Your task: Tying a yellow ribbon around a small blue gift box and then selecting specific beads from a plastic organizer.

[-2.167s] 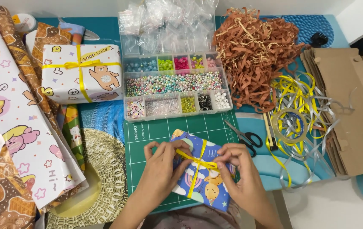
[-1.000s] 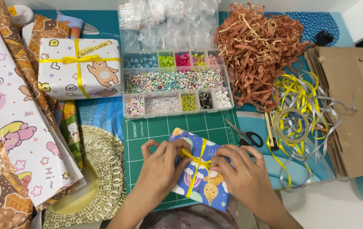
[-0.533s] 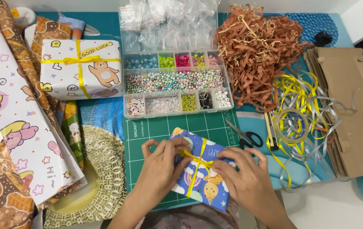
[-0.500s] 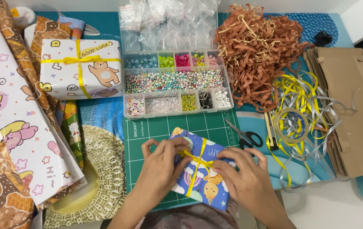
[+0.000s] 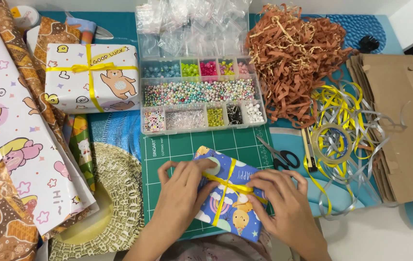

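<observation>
A small gift box wrapped in blue cartoon paper lies on the green cutting mat. A yellow ribbon crosses it both ways and is knotted near the middle. My left hand rests on the box's left side, thumb and fingers pinching the ribbon by the knot. My right hand covers the box's right edge and grips the ribbon's other end. The box's right side is hidden under that hand.
A clear bead organiser sits behind the mat, a white wrapped gift to its left. Brown paper shreds, scissors, loose yellow and silver ribbon and flat cardboard lie right. Wrapping paper sheets lie left.
Both hands stayed on the blue box, fingers shifting slightly around the yellow ribbon knot. The right hand moved a little down and right along the ribbon.
</observation>
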